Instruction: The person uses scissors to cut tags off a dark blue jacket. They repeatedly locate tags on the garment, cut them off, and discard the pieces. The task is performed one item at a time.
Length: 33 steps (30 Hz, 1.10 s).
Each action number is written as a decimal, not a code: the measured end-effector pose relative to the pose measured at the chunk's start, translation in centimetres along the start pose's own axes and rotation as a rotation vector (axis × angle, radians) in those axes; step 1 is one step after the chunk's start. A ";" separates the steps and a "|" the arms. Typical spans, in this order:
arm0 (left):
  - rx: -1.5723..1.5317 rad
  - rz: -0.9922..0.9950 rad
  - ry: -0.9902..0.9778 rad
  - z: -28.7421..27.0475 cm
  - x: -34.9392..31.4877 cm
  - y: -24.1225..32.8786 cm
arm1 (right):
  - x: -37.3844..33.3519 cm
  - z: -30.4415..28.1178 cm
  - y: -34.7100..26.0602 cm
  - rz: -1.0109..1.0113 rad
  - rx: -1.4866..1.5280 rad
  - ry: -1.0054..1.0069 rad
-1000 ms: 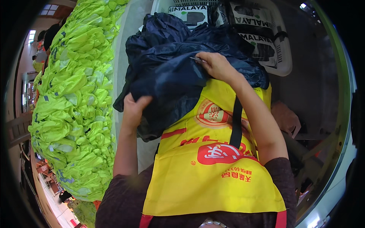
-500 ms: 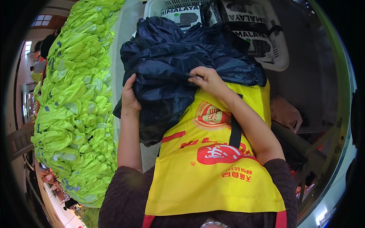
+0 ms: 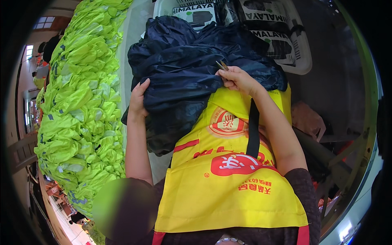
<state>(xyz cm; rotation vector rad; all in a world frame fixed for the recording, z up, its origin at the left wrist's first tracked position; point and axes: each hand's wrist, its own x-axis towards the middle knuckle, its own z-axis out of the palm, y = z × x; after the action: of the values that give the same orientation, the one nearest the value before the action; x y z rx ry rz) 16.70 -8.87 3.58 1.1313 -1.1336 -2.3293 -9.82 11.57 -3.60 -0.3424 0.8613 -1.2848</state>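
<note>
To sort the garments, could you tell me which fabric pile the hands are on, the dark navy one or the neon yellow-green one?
The dark navy fabric bundle: the left hand presses its side, and the right hand rests on top. The neon yellow-green pile lies untouched alongside.

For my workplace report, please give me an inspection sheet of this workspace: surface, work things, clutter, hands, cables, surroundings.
Surface: white table, mostly covered.
Job's things: dark navy garment, bunched up on the table edge and against the yellow apron.
Clutter: long pile of neon yellow-green garments to the left; white basket with packaged items behind.
Hands: left hand presses the garment's left side; right hand holds small metal snips over it.
Cables: nothing seen.
Surroundings: shop floor at far left, too small to tell more.
</note>
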 end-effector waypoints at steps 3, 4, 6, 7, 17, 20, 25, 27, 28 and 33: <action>0.031 -0.001 0.028 0.0 0.4 -0.1 | 0.1 -0.4 -0.1 0.008 -0.018 -0.054; 0.062 0.006 0.029 -0.3 0.6 -0.1 | 0.1 -0.1 0.0 -0.027 -0.139 0.018; 0.092 0.017 0.033 -0.3 0.6 -0.1 | -0.2 1.7 -0.3 -0.093 -0.381 0.162; 0.091 0.020 0.036 -0.1 0.6 0.0 | -0.2 1.6 -0.3 -0.110 -0.377 0.150; 1.142 -0.046 0.305 0.6 -3.3 3.7 | -3.1 2.4 2.0 -0.394 -1.009 -0.049; 1.504 0.845 0.361 4.7 -2.1 4.6 | -3.8 3.7 3.6 -0.441 -1.203 -0.047; 1.869 1.136 -0.041 14.2 3.5 1.6 | -5.4 4.4 2.8 -0.557 -1.354 -0.009; 1.988 0.548 -0.483 13.4 6.0 -1.3 | -6.9 3.2 1.5 -0.654 -1.266 0.125; 1.847 0.504 -0.653 13.3 5.9 -2.8 | -7.5 1.3 1.0 -0.757 -1.129 0.237; 1.954 0.250 -0.793 15.1 4.1 -3.8 | -10.5 -8.0 -1.3 -0.368 -1.222 1.555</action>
<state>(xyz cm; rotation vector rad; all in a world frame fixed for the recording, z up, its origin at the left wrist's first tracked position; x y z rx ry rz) 2.69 -0.94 4.18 0.0485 -3.6482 -0.7429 -16.87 22.77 -4.13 -0.4058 3.0346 -1.0333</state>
